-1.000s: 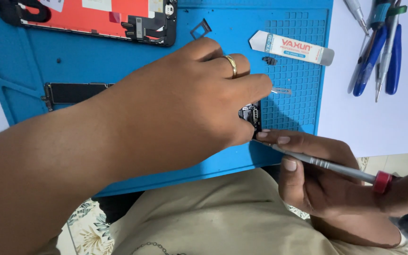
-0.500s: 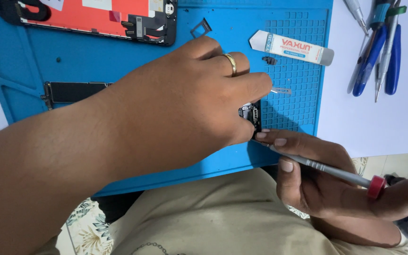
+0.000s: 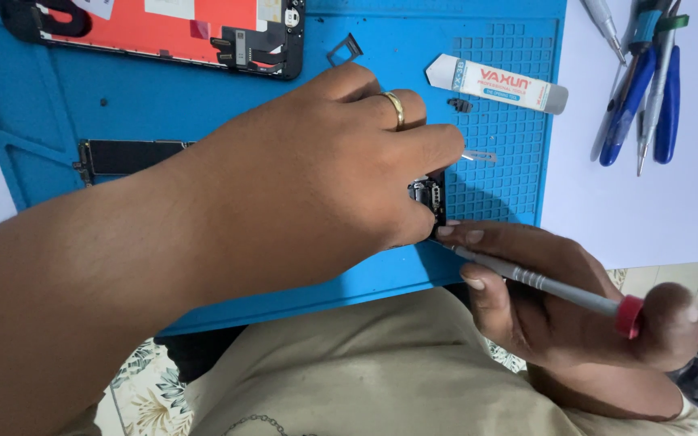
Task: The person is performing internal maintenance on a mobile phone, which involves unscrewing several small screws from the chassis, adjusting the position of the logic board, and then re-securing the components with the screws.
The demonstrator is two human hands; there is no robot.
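The left hand (image 3: 325, 178) lies across the blue mat (image 3: 163, 97), with its fingers curled and pressed down on a small black phone part (image 3: 430, 196) to keep it still. That part sits near the middle of the mat, toward 4 o'clock, and most of it is hidden under the hand. The right hand (image 3: 551, 299) comes in from 4 o'clock and pinches one thin grey screwdriver (image 3: 543, 282) with a red end, like a pencil. Its tip is hidden right at the bottom edge of the part. To do this bit well, the person should likely hold the part firmly, keep the tool steady, and turn it slowly, because anything this small could slip or get lost. One gold ring (image 3: 395, 108) sits on the left hand. One open phone screen (image 3: 155, 28), red inside, lies at 11 o'clock. One white flat pry tool (image 3: 494, 82) lies at 1 o'clock, with one tiny dark bit (image 3: 460, 104) just beside it. One small tray frame (image 3: 344, 50) lies at 12 o'clock. A bunch of blue and grey tools (image 3: 640, 81) rests on the white table (image 3: 648, 202) at 2 o'clock; they overlap, so the count is not clear.
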